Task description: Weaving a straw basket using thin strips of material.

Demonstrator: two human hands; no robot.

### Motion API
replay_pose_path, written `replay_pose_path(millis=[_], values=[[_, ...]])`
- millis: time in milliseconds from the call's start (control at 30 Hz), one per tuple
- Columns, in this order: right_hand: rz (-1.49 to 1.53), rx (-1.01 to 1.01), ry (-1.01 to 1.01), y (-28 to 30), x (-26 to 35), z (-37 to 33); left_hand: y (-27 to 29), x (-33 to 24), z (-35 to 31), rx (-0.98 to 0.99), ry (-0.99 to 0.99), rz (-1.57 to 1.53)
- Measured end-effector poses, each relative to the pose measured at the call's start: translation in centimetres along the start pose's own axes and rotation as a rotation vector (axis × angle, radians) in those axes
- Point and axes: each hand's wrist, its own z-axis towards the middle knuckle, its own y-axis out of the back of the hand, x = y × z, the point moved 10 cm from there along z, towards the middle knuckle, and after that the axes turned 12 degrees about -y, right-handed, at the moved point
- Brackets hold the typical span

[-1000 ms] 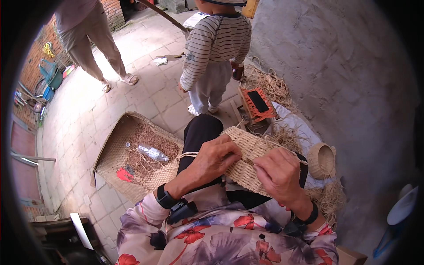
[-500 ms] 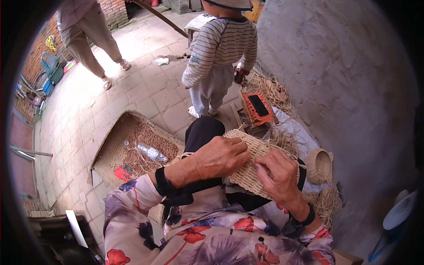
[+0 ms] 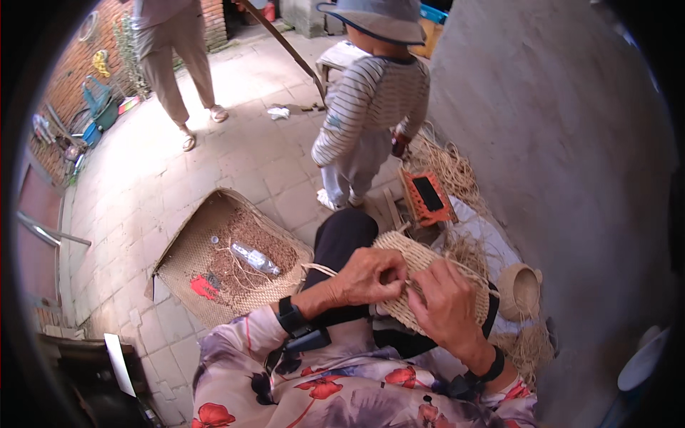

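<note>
A tan woven straw piece (image 3: 408, 246) lies across my lap over dark trousers. My left hand (image 3: 369, 274) is closed above its left part, thumb and fingertips pinched on a thin straw cord. A looped length of straw cord (image 3: 321, 269) sticks out to the left behind this hand. My right hand (image 3: 449, 303) is closed over the right part of the weave, thumb and forefinger pinched close to the left fingertips. The strand between the fingertips is small and partly hidden by them. More cord runs along the weave's upper right edge.
A woven tray (image 3: 182, 274) with brown grains and a plastic bottle (image 3: 255, 258) lies at left. At right are a small woven basket (image 3: 508, 292), loose straw (image 3: 457, 171) and an orange-framed object (image 3: 433, 200). A small person (image 3: 371, 107) stands ahead; another person (image 3: 171, 60) stands farther off.
My left hand has lowered toward the right hand, and their fingertips now nearly meet over the weave. The head view has shifted slightly. The distant person's stick is more upright.
</note>
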Motion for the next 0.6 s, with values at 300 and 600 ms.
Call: replay_pose_path(millis=[300,600], values=[[-0.07,0.075,0.001,-0.2,0.9,0.7,0.1,-0.9,-0.1,-0.093,-0.155,0.047],[-0.015,0.121,-0.098,-1.0,-0.6,1.6,0.3,-1.2,-0.3,-0.098,-0.149,0.051]])
